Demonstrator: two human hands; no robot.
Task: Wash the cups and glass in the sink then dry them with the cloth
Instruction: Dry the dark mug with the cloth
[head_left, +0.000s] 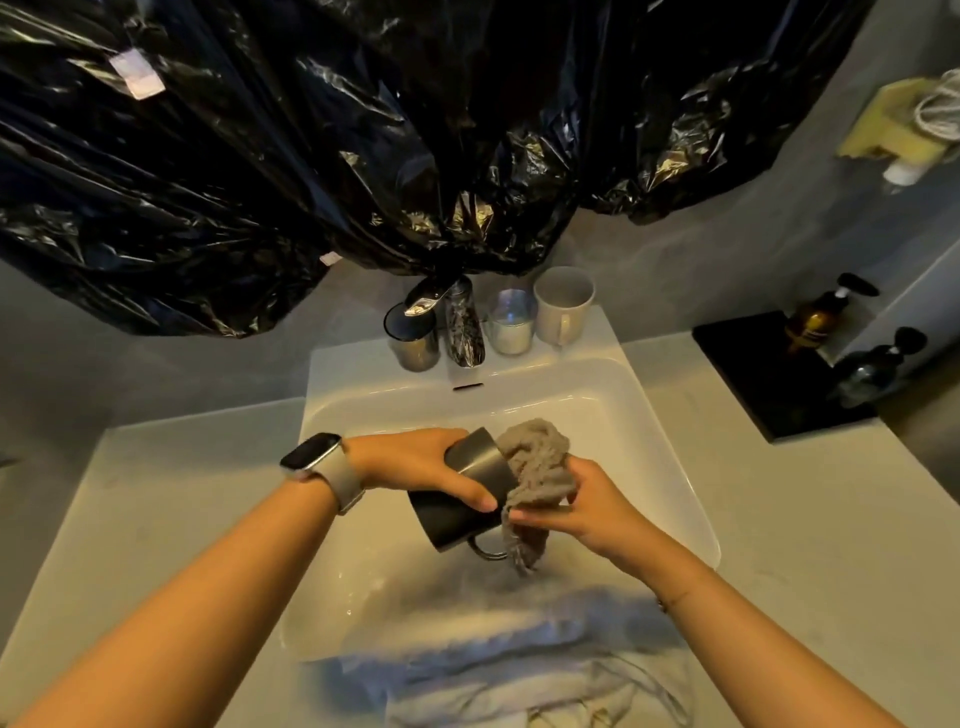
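Over the white sink (649, 441) my left hand (415, 462) grips a dark metal cup (457, 514), tilted on its side with the handle pointing down. My right hand (576, 509) holds a bunched grey cloth (537, 467) pressed against the cup's mouth. On the sink's back ledge stand a metal cup (413, 338) left of the tap (462, 327), and a glass (511, 322) and a white mug (562, 309) to its right.
Crinkled black plastic sheeting (311, 156) hangs over the wall above the tap. A black tray (753, 364) with two pump bottles (815, 322) sits on the counter at right. A yellow sponge (893, 124) rests on a wall shelf. Pale fabric (493, 675) lies at the near edge.
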